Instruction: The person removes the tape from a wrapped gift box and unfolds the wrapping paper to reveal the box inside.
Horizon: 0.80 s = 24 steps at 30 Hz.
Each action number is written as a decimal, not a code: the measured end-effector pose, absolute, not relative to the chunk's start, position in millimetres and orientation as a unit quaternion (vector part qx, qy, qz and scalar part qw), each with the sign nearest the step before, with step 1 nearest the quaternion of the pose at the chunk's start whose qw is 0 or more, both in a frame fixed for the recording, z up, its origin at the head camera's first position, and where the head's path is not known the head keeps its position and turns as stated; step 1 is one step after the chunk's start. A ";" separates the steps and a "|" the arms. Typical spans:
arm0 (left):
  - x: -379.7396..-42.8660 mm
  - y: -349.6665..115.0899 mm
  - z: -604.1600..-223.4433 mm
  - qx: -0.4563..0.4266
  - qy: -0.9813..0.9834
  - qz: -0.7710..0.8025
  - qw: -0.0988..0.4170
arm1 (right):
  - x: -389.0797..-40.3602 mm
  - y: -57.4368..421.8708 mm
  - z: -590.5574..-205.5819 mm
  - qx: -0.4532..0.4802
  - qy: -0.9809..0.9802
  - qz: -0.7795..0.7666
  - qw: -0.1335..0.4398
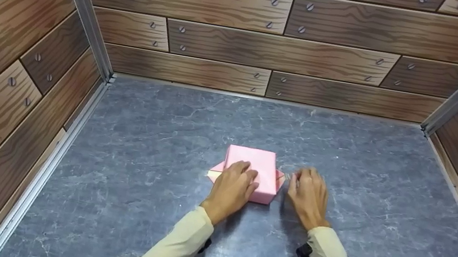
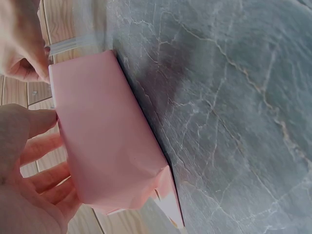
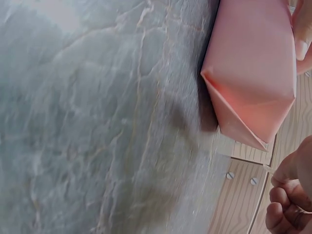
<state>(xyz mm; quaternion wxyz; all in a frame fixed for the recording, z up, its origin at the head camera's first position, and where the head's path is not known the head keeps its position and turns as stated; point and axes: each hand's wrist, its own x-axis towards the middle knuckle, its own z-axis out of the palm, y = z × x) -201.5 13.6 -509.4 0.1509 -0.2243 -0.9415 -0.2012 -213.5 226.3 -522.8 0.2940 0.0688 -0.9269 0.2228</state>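
Observation:
A box wrapped in pink paper (image 1: 257, 160) lies on the grey marbled surface, with folded paper ends sticking out at its left and right sides. My left hand (image 1: 229, 189) rests on top of it, and in the left wrist view its fingers (image 2: 46, 146) lie along the upper edge. Just beyond the box's right end, my right hand (image 1: 309, 195) pinches a small see-through strip that looks like clear tape (image 3: 267, 168). The right paper flap (image 3: 236, 119) is folded to a point and stands slightly away from the box end.
The marbled tabletop (image 1: 156, 126) spreads around the box. Wood-patterned panels (image 1: 224, 45) enclose it at the back and both sides, with metal rails (image 1: 87, 9) at the corners.

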 end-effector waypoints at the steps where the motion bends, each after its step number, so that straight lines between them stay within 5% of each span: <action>1: -201.4 13.3 -509.7 -0.225 -0.941 -0.201 0.151 | -213.2 227.6 -523.0 0.068 -0.926 0.224 0.296; 10: -200.6 9.1 -515.3 -0.235 -0.931 -0.222 0.170 | -208.4 238.4 -522.5 0.028 -0.928 0.262 0.265; 24: -200.7 -20.7 -504.1 -0.277 -0.913 -0.276 0.120 | -210.4 251.7 -515.2 0.041 -0.936 0.287 0.201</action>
